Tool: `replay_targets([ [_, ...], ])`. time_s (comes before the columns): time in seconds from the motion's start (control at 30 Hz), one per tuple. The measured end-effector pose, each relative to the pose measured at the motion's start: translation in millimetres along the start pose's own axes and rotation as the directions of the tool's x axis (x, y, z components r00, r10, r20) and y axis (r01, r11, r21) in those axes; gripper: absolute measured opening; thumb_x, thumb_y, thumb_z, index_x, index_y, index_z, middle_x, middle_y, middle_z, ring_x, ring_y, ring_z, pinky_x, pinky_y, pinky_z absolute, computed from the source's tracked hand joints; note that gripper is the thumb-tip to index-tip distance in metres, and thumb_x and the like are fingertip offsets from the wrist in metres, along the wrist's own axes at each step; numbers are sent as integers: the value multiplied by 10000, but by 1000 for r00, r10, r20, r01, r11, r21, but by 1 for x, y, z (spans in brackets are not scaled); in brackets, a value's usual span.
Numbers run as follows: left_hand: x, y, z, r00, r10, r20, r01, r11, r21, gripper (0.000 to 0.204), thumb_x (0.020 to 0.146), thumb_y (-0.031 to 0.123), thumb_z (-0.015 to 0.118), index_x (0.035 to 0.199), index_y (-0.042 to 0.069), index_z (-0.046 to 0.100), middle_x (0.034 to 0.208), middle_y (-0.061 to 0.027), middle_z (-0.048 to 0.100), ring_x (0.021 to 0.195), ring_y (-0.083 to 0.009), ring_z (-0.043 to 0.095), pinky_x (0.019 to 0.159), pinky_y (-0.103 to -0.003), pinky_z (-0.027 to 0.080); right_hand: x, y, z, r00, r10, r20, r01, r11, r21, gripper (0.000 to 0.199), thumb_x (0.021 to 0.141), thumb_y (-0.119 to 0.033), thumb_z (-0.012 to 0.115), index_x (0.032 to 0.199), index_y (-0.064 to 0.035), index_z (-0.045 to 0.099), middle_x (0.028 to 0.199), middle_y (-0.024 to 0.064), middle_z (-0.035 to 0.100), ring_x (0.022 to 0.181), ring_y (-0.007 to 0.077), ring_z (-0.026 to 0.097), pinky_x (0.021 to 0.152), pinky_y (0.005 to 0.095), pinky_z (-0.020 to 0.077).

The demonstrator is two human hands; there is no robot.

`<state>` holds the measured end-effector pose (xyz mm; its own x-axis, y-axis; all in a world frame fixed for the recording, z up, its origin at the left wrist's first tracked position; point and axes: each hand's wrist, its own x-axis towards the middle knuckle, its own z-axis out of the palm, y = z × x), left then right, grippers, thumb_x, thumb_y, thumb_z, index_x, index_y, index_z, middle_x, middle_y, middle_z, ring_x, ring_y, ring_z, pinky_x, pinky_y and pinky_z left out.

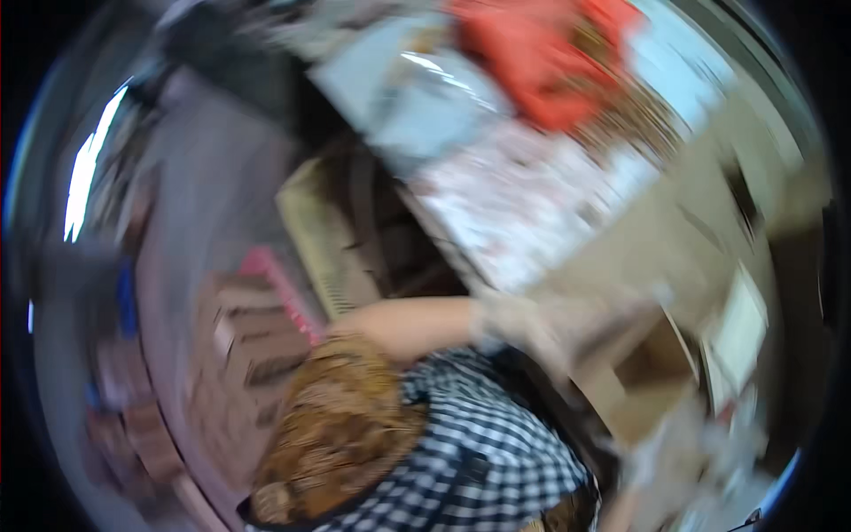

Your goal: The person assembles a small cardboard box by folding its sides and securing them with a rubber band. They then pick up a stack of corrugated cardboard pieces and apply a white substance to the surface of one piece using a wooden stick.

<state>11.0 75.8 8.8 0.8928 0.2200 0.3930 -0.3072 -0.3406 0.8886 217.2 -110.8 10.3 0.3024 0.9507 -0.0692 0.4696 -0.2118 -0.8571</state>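
Note:
Motion smears the whole picture. My left hand [551, 332], in a pale translucent glove, reaches across to the near left edge of a small open cardboard box [605, 397]. Its fingers blur into the box's edge, so touch or grip cannot be made out. Down at the lower right is my right hand [678, 457], also in what looks like a clear, loose plastic glove, close to the same box. Whether it holds any clear plastic is hidden by the blur. A pale flat panel [737, 328] stands at the box's right side.
A table with a white, reddish-specked surface [505, 199] bears a red plastic bag [536, 66] and thin brown pieces [634, 120]. Brown cardboard [638, 230] covers its near right part. At left are a yellow crate [310, 235], a pink edge [282, 288] and cardboard [239, 399].

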Motion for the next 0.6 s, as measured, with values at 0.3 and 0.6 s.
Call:
replay_targets([
  [0.3,-26,-1,16,980,99,-170,-83,992,98,1525,405,401,916,1533,-6,-27,1360,-247,363,1306,-415,367,1119,-468,293,38,-13,61,989,-121,90,119,992,31,1461,417,-343,952,1544,-12,83,1586,202,175,1456,344,223,1182,426,237],
  [0.6,-27,11,0,997,5,-77,-2,999,46,1685,285,630,927,1526,-30,-2,1596,-239,4,1490,-324,19,1204,-427,74,22,-13,48,990,-138,12,136,985,108,1488,394,-267,970,1553,-34,66,1588,174,178,1449,322,243,1175,429,251],
])
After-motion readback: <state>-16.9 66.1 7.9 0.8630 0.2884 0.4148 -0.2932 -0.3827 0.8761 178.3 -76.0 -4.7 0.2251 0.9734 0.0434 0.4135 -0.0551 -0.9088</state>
